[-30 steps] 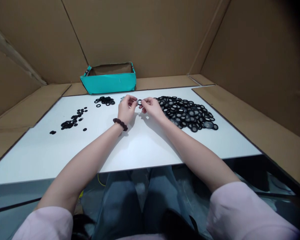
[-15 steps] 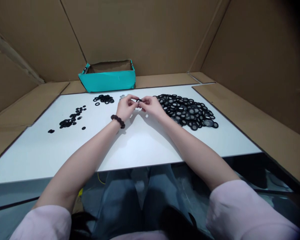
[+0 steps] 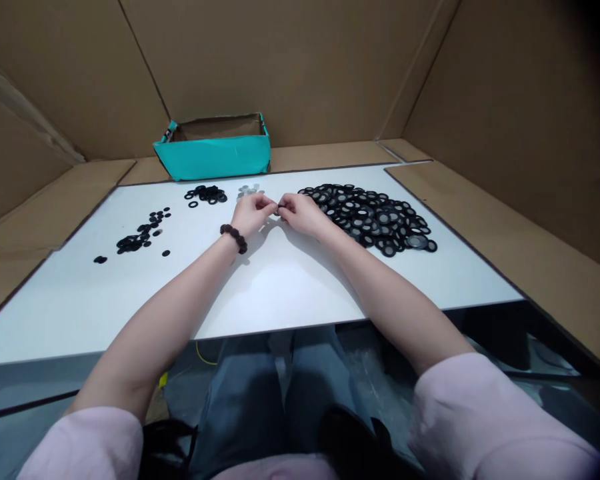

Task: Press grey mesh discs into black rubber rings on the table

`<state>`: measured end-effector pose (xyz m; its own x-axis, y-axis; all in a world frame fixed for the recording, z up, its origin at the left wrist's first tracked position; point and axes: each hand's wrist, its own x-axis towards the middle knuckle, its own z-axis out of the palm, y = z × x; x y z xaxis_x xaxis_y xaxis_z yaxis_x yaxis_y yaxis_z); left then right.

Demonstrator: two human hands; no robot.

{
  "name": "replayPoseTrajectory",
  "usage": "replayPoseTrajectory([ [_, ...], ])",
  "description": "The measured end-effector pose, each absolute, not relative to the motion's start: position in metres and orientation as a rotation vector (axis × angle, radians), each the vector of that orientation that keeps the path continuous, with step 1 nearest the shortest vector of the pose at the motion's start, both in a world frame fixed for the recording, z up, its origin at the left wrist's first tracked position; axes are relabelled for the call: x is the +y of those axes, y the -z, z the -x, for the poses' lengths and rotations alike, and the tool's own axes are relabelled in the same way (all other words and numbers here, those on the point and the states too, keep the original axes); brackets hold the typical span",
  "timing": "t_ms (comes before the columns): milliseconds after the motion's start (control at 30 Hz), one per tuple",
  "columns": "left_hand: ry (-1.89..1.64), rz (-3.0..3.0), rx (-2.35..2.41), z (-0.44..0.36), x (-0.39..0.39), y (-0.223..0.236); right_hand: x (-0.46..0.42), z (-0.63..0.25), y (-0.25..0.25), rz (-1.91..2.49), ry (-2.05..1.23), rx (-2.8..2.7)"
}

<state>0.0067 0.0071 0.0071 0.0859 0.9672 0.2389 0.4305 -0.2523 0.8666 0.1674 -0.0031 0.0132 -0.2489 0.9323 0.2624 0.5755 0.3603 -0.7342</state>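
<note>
Brown cardboard walls stand behind the white table and at its left and right sides. A dark, slanting seam runs down the back part, left of the middle. Flat cardboard strips border the tabletop on three sides. The light is soft and brightens the white surface. Below its front edge, the greyish floor is partly visible.

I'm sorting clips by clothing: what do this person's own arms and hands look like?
Left hand and right hand are ungloved. The sleeves are short and pale pink. A dark, bumpy wristband shows on the left only.
</note>
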Motion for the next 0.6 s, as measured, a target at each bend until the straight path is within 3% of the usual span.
replayPoseTrajectory([
  [600, -1.158, -1.479, 1.358, -0.01, 0.005, -0.011, 0.0, -0.168, -0.022, 1.293, -0.885, -1.684],
])
